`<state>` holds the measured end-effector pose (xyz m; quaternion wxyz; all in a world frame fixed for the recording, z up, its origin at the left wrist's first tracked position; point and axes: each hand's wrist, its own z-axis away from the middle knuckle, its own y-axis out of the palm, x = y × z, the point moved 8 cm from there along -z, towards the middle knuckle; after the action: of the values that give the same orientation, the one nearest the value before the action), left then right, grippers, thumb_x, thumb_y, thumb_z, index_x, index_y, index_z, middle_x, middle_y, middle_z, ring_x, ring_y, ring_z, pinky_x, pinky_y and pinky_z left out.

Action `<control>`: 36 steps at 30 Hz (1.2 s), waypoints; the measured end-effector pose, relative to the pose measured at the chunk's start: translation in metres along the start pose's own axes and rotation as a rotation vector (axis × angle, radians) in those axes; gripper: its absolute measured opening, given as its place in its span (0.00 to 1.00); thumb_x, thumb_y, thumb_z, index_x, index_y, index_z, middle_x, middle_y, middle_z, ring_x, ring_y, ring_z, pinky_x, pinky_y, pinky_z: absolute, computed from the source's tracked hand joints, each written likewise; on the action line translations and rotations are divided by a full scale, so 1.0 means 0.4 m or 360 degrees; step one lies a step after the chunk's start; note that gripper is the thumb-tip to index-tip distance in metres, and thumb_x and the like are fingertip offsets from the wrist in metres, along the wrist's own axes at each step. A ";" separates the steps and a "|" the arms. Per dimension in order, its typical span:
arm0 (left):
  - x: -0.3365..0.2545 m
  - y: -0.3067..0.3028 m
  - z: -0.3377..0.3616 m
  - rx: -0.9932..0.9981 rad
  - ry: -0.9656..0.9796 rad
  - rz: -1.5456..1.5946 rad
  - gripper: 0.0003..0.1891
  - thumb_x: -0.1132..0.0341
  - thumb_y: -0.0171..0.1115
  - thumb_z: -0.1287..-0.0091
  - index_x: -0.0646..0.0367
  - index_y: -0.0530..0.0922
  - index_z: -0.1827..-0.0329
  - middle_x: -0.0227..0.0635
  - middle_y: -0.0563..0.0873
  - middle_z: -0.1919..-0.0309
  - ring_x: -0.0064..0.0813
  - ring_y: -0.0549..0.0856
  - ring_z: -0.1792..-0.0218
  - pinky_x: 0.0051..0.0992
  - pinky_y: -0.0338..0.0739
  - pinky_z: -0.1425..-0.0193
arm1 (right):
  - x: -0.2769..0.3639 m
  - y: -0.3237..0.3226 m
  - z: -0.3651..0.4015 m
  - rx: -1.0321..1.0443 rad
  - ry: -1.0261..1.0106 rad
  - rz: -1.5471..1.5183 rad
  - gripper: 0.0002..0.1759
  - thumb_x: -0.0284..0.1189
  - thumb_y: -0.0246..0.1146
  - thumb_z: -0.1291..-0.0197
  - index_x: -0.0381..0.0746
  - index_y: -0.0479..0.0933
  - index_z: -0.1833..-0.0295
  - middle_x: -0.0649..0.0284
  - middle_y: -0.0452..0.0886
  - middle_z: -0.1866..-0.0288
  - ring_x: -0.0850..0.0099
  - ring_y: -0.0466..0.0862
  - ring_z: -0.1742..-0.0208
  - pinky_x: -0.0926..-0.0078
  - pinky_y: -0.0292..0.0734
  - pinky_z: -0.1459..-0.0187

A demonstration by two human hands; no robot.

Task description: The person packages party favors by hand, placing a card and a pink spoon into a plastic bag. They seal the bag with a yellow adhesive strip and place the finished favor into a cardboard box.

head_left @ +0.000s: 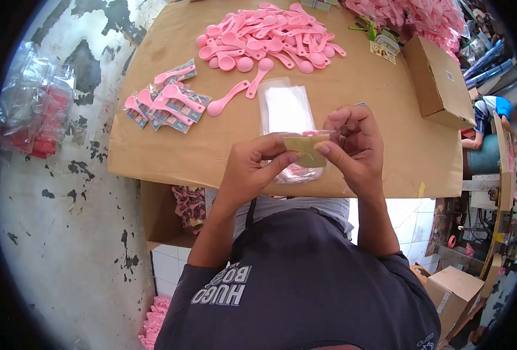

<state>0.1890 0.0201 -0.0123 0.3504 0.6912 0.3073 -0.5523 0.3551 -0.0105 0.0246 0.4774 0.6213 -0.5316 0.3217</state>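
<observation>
Both hands are close together above the near part of the table. My left hand (253,169) pinches the left edge of a small clear plastic packet with an olive-coloured card (306,153) in it. A bit of pink shows at the packet's top edge. The thumb of my right hand (358,146) presses on the packet's right side, its fingers curled behind and above. Below the hands lies a stack of clear plastic bags (287,108) with a white area, partly covered by the packet. Two loose pink spoons (228,99) rest to the left of the stack.
A large heap of pink spoons (264,38) covers the table's far middle. Several bagged spoons with cards (170,102) lie at left. A cardboard box (436,81) stands at right. Clear bags (34,105) hang on the left wall. Another person (486,119) is at far right.
</observation>
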 end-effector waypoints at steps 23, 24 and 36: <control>-0.069 -0.289 0.095 -0.1152 0.0563 -0.0869 0.17 0.77 0.57 0.25 0.64 0.80 0.35 0.38 0.85 0.40 0.25 0.84 0.40 0.26 0.76 0.35 | -0.109 0.033 0.017 0.0392 -0.0120 0.1716 0.10 0.30 0.74 0.40 0.40 0.85 0.54 0.58 0.77 0.53 0.59 0.79 0.50 0.61 0.76 0.49; -0.046 -0.261 0.083 -0.1045 0.0399 -0.0806 0.13 0.74 0.59 0.23 0.65 0.81 0.38 0.36 0.87 0.46 0.23 0.84 0.46 0.24 0.78 0.40 | -0.108 0.029 0.014 0.0385 -0.0117 0.1714 0.10 0.30 0.74 0.40 0.40 0.85 0.54 0.58 0.77 0.53 0.59 0.79 0.50 0.61 0.76 0.49; 0.052 -0.065 -0.019 -0.0408 -0.0325 -0.0519 0.21 0.55 0.59 0.17 0.67 0.87 0.57 0.29 0.87 0.73 0.13 0.77 0.74 0.18 0.71 0.69 | -0.017 0.017 0.006 0.0183 -0.0400 0.1536 0.05 0.24 0.73 0.40 0.39 0.87 0.58 0.62 0.80 0.56 0.62 0.80 0.55 0.64 0.76 0.56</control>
<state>0.1760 0.0418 -0.0352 0.3707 0.5227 0.4456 -0.6251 0.3466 -0.0103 0.0193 0.1713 0.3639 -0.7931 0.4574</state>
